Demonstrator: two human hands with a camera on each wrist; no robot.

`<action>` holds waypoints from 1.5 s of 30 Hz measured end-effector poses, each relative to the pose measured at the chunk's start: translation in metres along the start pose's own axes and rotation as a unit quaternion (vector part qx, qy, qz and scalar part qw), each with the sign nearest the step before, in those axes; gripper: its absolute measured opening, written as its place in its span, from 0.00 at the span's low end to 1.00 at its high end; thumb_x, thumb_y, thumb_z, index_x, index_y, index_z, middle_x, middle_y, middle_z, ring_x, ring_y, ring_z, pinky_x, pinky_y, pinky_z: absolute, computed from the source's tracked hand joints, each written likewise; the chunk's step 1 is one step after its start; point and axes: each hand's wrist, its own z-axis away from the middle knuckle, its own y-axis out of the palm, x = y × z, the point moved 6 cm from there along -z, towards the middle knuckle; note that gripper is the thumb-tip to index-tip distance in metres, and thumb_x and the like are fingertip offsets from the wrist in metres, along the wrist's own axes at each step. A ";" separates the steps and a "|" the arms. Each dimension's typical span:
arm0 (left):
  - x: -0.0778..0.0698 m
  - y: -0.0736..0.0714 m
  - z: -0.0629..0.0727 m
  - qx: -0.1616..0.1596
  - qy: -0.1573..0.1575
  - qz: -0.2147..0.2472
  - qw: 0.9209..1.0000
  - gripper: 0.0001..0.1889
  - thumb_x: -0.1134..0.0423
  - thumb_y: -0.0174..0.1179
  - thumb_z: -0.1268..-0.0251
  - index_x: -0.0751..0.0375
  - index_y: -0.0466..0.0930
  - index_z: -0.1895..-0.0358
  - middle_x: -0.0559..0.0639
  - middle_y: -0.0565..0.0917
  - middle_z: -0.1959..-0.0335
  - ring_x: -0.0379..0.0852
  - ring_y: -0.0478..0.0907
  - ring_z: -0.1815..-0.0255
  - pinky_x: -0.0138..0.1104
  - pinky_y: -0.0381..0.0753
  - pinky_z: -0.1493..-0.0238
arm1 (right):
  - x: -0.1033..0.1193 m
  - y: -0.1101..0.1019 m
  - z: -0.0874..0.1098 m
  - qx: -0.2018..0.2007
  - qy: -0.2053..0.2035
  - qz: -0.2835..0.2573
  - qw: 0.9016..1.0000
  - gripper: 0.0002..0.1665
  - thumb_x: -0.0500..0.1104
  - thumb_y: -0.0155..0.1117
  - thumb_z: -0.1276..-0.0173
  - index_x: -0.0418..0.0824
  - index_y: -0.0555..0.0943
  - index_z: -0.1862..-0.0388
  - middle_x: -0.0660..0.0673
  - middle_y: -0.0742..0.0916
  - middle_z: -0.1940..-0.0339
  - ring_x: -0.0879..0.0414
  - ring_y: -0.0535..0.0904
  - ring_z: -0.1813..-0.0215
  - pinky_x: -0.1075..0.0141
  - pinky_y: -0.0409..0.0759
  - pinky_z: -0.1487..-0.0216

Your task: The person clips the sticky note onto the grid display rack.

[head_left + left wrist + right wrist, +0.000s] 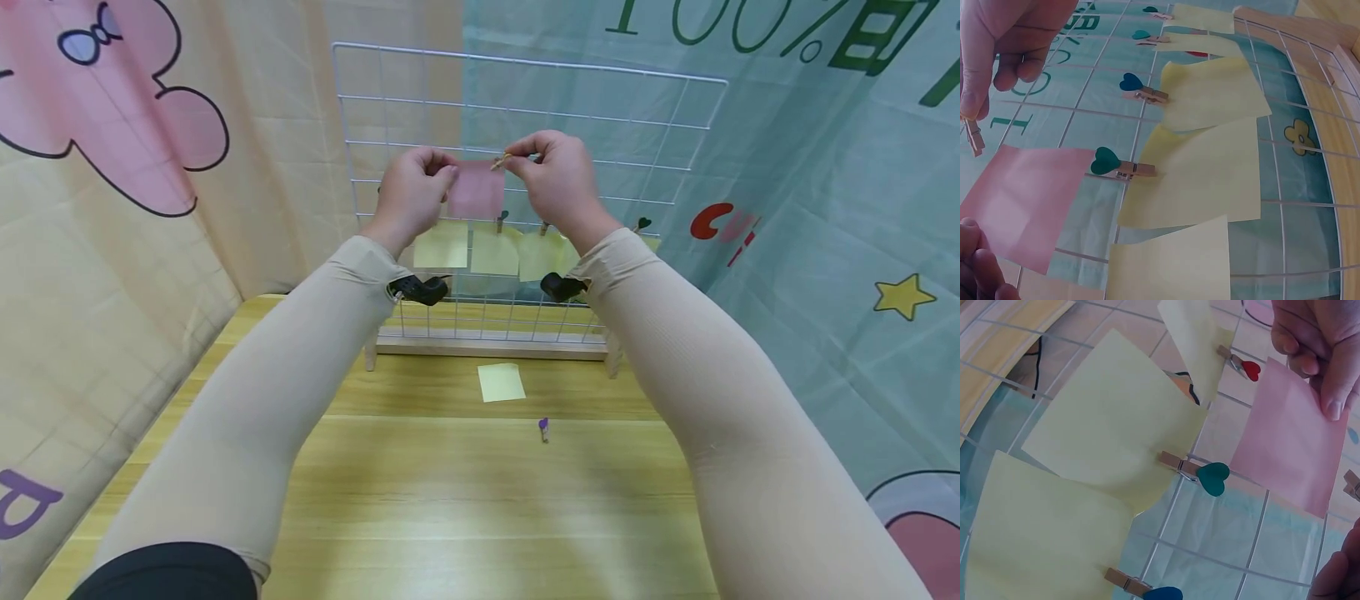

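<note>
My left hand (414, 190) pinches a pink square of paper (477, 192) by its edge, holding it up in front of the white wire grid (525, 60). In the right wrist view, the left thumb and fingers grip that paper's upper right side. My right hand (558, 179) pinches a small wooden clothespin (974, 136) near the paper's top right corner. A small gap shows between clothespin and paper in both wrist views. Below hang several pale yellow notes (1210, 172), held to the grid by clothespins with heart tops, such as a green one (1212, 479) and a blue one (1130, 84).
On the wooden table (465, 500) lie a loose yellow note (502, 382) and a clothespin with a purple heart (543, 429). The grid stands in a wooden base (487, 347). Printed curtains (825, 250) hang behind and at both sides.
</note>
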 end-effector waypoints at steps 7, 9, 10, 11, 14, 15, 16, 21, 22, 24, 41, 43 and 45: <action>-0.001 0.001 -0.004 -0.011 -0.010 0.007 1.000 0.11 0.57 0.58 0.19 0.54 0.85 0.43 0.42 0.80 0.59 0.40 0.78 0.61 0.31 0.78 0.59 | 0.004 0.006 -0.010 -0.020 0.004 -0.002 1.000 0.12 0.45 0.65 0.20 0.44 0.90 0.46 0.50 0.87 0.47 0.59 0.73 0.64 0.68 0.70 0.68; 0.000 0.002 -0.005 -0.016 -0.011 0.010 1.000 0.11 0.57 0.58 0.19 0.54 0.85 0.43 0.43 0.80 0.59 0.40 0.78 0.61 0.31 0.78 0.59 | 0.003 0.007 -0.011 -0.030 -0.001 -0.004 1.000 0.11 0.44 0.65 0.21 0.43 0.90 0.48 0.51 0.84 0.52 0.61 0.73 0.60 0.69 0.73 0.65; 0.000 0.003 -0.006 -0.018 -0.012 0.009 1.000 0.11 0.57 0.59 0.19 0.54 0.85 0.43 0.43 0.80 0.59 0.40 0.78 0.61 0.31 0.78 0.59 | 0.002 0.008 -0.012 -0.035 -0.002 -0.006 0.999 0.11 0.44 0.65 0.21 0.43 0.91 0.48 0.53 0.83 0.54 0.61 0.73 0.59 0.70 0.74 0.63; 0.000 0.004 -0.006 -0.019 -0.012 0.010 1.000 0.12 0.57 0.59 0.19 0.55 0.85 0.43 0.43 0.80 0.59 0.40 0.78 0.60 0.31 0.79 0.58 | 0.001 0.008 -0.013 -0.041 -0.002 -0.008 0.999 0.11 0.43 0.66 0.21 0.42 0.91 0.48 0.54 0.81 0.56 0.62 0.73 0.58 0.71 0.74 0.61; -0.001 0.007 -0.008 -0.021 -0.011 0.013 1.000 0.12 0.58 0.59 0.19 0.55 0.85 0.42 0.43 0.81 0.57 0.40 0.79 0.59 0.31 0.80 0.57 | -0.001 0.008 -0.016 -0.051 0.006 -0.013 0.999 0.11 0.43 0.66 0.22 0.43 0.91 0.48 0.55 0.79 0.59 0.61 0.72 0.57 0.71 0.73 0.60; -0.001 0.007 -0.008 -0.021 -0.012 0.013 1.000 0.12 0.58 0.59 0.19 0.55 0.85 0.42 0.43 0.81 0.57 0.40 0.79 0.59 0.31 0.80 0.56 | -0.001 0.009 -0.017 -0.051 0.010 -0.014 0.999 0.11 0.43 0.66 0.22 0.43 0.91 0.47 0.55 0.80 0.58 0.61 0.72 0.57 0.71 0.72 0.61; -0.002 0.008 -0.009 -0.022 -0.012 0.012 1.000 0.12 0.58 0.59 0.19 0.55 0.85 0.42 0.44 0.81 0.57 0.40 0.79 0.59 0.31 0.80 0.56 | -0.001 0.010 -0.018 -0.048 0.015 -0.015 0.999 0.12 0.43 0.66 0.22 0.43 0.91 0.47 0.54 0.82 0.56 0.61 0.72 0.57 0.70 0.71 0.62; -0.002 0.009 -0.009 -0.036 -0.012 0.008 0.999 0.11 0.57 0.60 0.20 0.54 0.85 0.44 0.43 0.81 0.58 0.40 0.79 0.60 0.31 0.79 0.57 | 0.001 0.012 -0.024 -0.036 0.031 0.001 0.999 0.12 0.45 0.66 0.21 0.46 0.90 0.45 0.50 0.90 0.45 0.61 0.76 0.56 0.70 0.69 0.65; -0.002 0.008 -0.009 -0.040 -0.012 0.006 0.999 0.11 0.57 0.60 0.20 0.54 0.85 0.44 0.43 0.81 0.58 0.40 0.79 0.60 0.31 0.79 0.57 | 0.002 0.013 -0.025 -0.035 0.031 0.006 0.999 0.13 0.45 0.66 0.21 0.46 0.90 0.45 0.50 0.91 0.44 0.62 0.78 0.55 0.70 0.70 0.64; -0.002 0.008 -0.009 -0.047 -0.011 0.002 0.999 0.11 0.56 0.60 0.20 0.54 0.85 0.44 0.43 0.81 0.58 0.40 0.79 0.60 0.31 0.79 0.57 | 0.003 0.013 -0.027 -0.033 0.033 0.019 0.999 0.13 0.46 0.66 0.21 0.47 0.90 0.44 0.51 0.91 0.44 0.62 0.78 0.53 0.70 0.70 0.63; -0.003 0.012 -0.008 -0.078 -0.002 -0.012 0.997 0.11 0.55 0.61 0.20 0.52 0.88 0.45 0.42 0.83 0.60 0.39 0.78 0.61 0.30 0.76 0.60 | 0.007 0.019 -0.033 0.005 0.060 0.083 0.995 0.17 0.48 0.58 0.17 0.53 0.87 0.37 0.55 0.88 0.36 0.60 0.78 0.51 0.69 0.70 0.65; -0.002 0.012 -0.008 -0.083 0.000 -0.011 0.996 0.11 0.55 0.61 0.20 0.52 0.88 0.46 0.42 0.83 0.60 0.39 0.78 0.61 0.30 0.76 0.60 | 0.006 0.019 -0.034 0.007 0.062 0.083 0.995 0.17 0.48 0.58 0.17 0.53 0.87 0.36 0.55 0.88 0.36 0.60 0.78 0.49 0.69 0.71 0.64; -0.001 0.012 -0.009 -0.088 0.003 -0.011 0.996 0.11 0.55 0.61 0.20 0.52 0.88 0.47 0.42 0.83 0.60 0.39 0.78 0.60 0.30 0.75 0.60 | 0.006 0.020 -0.035 0.008 0.062 0.083 0.995 0.17 0.48 0.58 0.17 0.53 0.87 0.36 0.55 0.88 0.35 0.62 0.78 0.46 0.69 0.73 0.62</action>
